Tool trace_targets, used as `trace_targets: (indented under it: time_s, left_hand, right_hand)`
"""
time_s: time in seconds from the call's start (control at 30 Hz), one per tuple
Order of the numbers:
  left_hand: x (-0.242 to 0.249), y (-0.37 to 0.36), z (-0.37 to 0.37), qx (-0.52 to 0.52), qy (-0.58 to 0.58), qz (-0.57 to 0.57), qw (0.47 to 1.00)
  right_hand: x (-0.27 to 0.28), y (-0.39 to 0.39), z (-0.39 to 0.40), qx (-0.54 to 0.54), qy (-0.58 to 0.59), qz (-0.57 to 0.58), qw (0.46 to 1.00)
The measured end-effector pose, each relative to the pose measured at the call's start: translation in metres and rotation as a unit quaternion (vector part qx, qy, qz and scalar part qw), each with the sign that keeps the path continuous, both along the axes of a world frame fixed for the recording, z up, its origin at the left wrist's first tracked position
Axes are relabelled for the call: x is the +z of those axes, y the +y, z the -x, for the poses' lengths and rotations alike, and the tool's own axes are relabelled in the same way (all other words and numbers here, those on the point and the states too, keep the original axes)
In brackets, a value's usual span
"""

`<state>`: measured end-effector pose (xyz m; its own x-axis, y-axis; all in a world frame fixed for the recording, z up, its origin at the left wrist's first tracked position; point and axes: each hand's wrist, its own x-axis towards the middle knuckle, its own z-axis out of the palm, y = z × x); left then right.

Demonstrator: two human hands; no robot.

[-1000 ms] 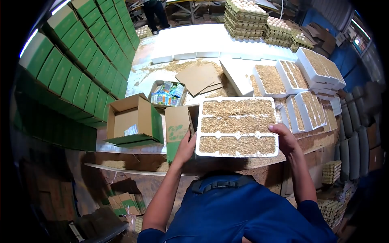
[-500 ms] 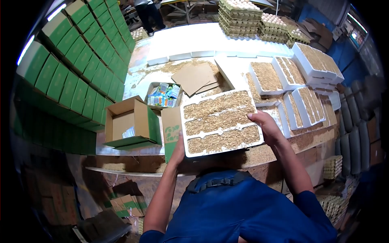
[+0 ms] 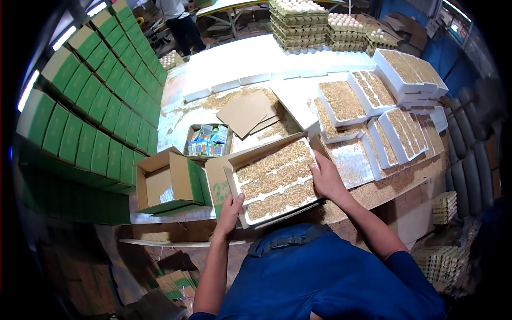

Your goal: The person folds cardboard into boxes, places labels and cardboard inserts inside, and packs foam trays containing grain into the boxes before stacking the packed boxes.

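Observation:
A white foam tray (image 3: 277, 178) filled with brown husks, with white dividers showing between the rows, sits tilted within an open cardboard box (image 3: 230, 178) in front of me. My left hand (image 3: 230, 213) grips the tray's left end, thumb over the rim. At the right end, my right hand (image 3: 327, 178) holds the tray with its thumb on the edge and its fingers mostly hidden. To the left stands another open green-sided box (image 3: 170, 184) with a small packet inside. Behind it, a smaller box (image 3: 208, 141) holds several blue and white packets.
Green boxes (image 3: 90, 112) are stacked at the left. Husk-filled foam trays (image 3: 341, 101) stand on the right of the table, near a taller stack (image 3: 408, 72). Egg cartons (image 3: 298, 26) rise at the back. Flat cardboard (image 3: 245, 112) lies mid-table. A person (image 3: 181, 24) stands far back.
The husk-filled tray has moved down and into the cardboard box, whose sides now show around it. Both hands have gone with it. The camera view has shifted slightly.

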<state>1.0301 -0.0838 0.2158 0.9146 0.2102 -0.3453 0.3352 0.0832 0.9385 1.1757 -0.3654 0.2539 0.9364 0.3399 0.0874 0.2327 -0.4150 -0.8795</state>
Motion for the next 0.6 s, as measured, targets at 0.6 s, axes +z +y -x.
trace_targets:
  time_s: [0.6]
  left_hand:
    - [0.037, 0.019, -0.029, -0.087, 0.026, -0.105, 0.990]
  right_hand:
    - [0.093, 0.038, -0.085, 0.111, -0.217, 0.165, 0.956]
